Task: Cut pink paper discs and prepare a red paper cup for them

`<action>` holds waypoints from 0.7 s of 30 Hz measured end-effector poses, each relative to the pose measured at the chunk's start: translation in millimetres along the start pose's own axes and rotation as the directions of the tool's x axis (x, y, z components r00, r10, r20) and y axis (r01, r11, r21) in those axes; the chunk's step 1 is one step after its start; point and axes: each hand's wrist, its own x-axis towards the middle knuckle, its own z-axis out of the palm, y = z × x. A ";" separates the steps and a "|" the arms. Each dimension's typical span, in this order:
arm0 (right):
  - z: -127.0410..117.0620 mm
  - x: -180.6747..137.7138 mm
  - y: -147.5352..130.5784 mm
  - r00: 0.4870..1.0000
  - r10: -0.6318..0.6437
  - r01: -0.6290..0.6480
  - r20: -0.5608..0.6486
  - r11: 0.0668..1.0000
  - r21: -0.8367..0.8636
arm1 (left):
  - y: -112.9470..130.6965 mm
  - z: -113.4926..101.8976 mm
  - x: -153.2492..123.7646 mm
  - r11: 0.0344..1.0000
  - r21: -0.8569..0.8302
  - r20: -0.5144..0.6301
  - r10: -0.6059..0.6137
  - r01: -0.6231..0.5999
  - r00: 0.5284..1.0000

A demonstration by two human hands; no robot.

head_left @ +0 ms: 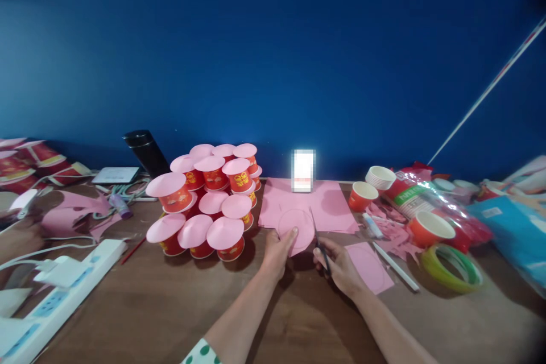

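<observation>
Brown counter (145, 307) below a blue wall (273, 57), pink paper at the scissors

Between both arms, just above the near edge of a pink paper stack (336, 205), is a pink paper piece (294, 242) marked with a circular outline. The left hand (278, 250) grips its near left side, thumb on top; the right hand (335, 264) grasps the scissors (326, 261), blades along the piece's right edge. Whether the blades are parted is too fine to tell.

Such paper should be light and fairly stiff yet easy to bend, crease or tear. A flat pinch inside the outline, thumb above and fingers beneath, would probably support it best, leaving the rim free to turn.

Left of the stack, red paper cups (230, 251) stand in tiers, capped by pink discs (225, 230) that hide their insides. To the right, an open red cup (357, 203) shows its pale lining beside nested white cups (380, 179). Farther right, a clear plastic package (412, 196) contains more stacked cups. A black flask (147, 153) leans at the far left, its contents out of sight.
</observation>
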 end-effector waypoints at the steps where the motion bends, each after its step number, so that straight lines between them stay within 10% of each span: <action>1: 0.0 -0.1 -0.2 1.000 -0.003 0.003 0.002 1.000 0.002 | -0.3 -0.2 0.1 1.000 0.000 0.007 0.002 -0.002 1.000; 21: -0.5 -0.3 -2.7 1.000 -0.018 0.018 0.013 1.000 -0.005 | 3.3 -0.8 1.6 0.997 -0.073 0.002 -0.022 0.022 1.000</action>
